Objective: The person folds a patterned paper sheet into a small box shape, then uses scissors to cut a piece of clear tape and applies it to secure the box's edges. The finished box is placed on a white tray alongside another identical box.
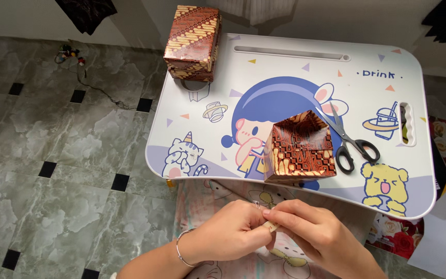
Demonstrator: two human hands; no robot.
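Hands are meeting low in the view, below the near edge of the bench (285,57). The left hand (228,235), wearing a thin bracelet at the wrist, and the right hand (313,235) are pinching a small pale scrap (270,226) between them, fingers (280,213) pressed together on it; what the scrap is cannot be told. Just above them, an open patterned paper box (300,147) in brown and cream is sitting on the bench near its front edge. Black-handled scissors (349,139) are lying just beside the box on its right. A closed patterned box (193,41) is resting at the far left corner, well apart from the hands.
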